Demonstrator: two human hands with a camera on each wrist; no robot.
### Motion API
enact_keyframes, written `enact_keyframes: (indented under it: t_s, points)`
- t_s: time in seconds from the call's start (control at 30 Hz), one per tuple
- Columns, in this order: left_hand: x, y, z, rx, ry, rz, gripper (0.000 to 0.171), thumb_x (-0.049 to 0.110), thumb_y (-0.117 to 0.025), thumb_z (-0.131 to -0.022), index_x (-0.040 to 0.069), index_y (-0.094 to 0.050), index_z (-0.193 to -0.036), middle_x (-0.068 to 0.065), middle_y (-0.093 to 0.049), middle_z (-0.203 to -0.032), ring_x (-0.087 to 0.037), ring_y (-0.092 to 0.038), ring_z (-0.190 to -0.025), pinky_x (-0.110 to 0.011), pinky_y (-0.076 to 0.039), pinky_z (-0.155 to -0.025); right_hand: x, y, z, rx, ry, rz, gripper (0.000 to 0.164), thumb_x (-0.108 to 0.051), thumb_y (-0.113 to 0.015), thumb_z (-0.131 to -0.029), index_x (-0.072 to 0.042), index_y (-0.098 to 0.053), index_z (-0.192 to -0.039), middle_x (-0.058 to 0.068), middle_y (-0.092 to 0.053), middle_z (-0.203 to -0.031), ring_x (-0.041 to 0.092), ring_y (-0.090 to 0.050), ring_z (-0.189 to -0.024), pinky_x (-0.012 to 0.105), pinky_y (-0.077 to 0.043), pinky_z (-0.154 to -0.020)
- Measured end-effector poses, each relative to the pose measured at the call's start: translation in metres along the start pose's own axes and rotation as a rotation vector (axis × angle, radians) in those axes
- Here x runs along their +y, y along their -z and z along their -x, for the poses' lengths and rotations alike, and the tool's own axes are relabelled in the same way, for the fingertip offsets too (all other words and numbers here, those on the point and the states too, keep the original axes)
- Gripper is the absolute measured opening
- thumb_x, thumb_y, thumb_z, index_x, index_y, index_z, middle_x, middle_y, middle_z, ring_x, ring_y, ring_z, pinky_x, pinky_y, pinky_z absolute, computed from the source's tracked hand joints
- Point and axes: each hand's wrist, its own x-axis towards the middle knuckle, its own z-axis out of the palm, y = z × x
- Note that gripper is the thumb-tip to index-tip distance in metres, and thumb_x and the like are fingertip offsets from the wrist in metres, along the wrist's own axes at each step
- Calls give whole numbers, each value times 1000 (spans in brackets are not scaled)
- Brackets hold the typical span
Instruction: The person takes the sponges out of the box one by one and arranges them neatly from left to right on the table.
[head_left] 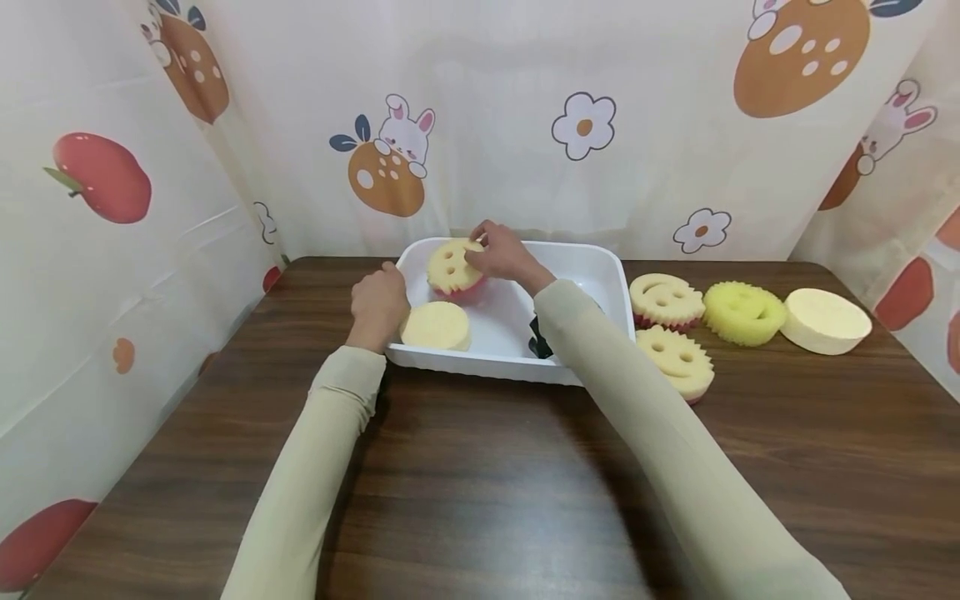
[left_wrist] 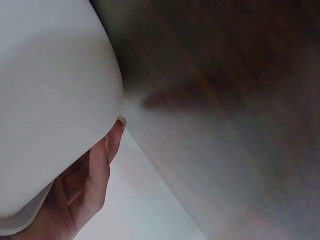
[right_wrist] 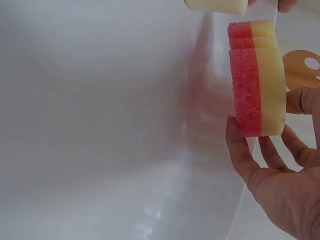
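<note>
Over the back left of a white tray (head_left: pixel 498 369), my right hand (head_left: pixel 504 252) holds a smiley-face sponge (head_left: pixel 453 265) tilted up by its edge. The right wrist view shows this sponge (right_wrist: pixel 257 85) side-on, pale yellow with a red layer, between the thumb and fingers of my right hand (right_wrist: pixel 287 187). My left hand (head_left: pixel 378 302) grips the tray at its left rim. In the left wrist view, the left fingers (left_wrist: pixel 97 172) curl against the outside of the tray wall (left_wrist: pixel 55 100). A plain round yellow sponge (head_left: pixel 437 327) lies in the tray's front left corner.
Right of the tray, on the brown wooden table (head_left: pixel 465 467), lie two red-backed smiley sponges (head_left: pixel 666 300), a bright yellow smiley sponge (head_left: pixel 742 313) and a plain round sponge (head_left: pixel 827 322). A printed curtain (head_left: pixel 495 125) hangs behind the table and along its sides.
</note>
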Motion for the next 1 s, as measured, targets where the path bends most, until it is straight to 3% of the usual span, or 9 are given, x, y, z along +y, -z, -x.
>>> enact_keyframes:
  t_s: [0.4, 0.63, 1.0]
  points:
    - [-3, -5, -1, 4, -22, -18, 38, 14, -44, -96, -11, -44, -125, -28, -67, -109, -42, -68, -99, -52, -55, -84, -14, 6, 7, -12, -35, -42, 41, -31, -57, -94, -9, -52, -127, 16, -55, -135, 29, -55, -116, 38, -54, -93]
    - [-4, 0, -4, 19, -29, -8, 34, 12, -43, -96, -10, -45, -121, -28, -67, -105, -43, -68, -97, -53, -55, -82, -21, 22, 15, 14, -28, -59, 40, -29, -55, -94, -7, -51, -128, 17, -55, -136, 28, -58, -114, 37, -56, -90]
    - [-6, -4, -1, 4, -47, 31, 32, 10, -40, -96, -11, -43, -120, -29, -66, -103, -44, -68, -94, -54, -54, -82, -15, 45, 27, 35, -64, -41, 42, -30, -53, -95, -8, -49, -131, 17, -53, -141, 29, -56, -118, 38, -54, -95]
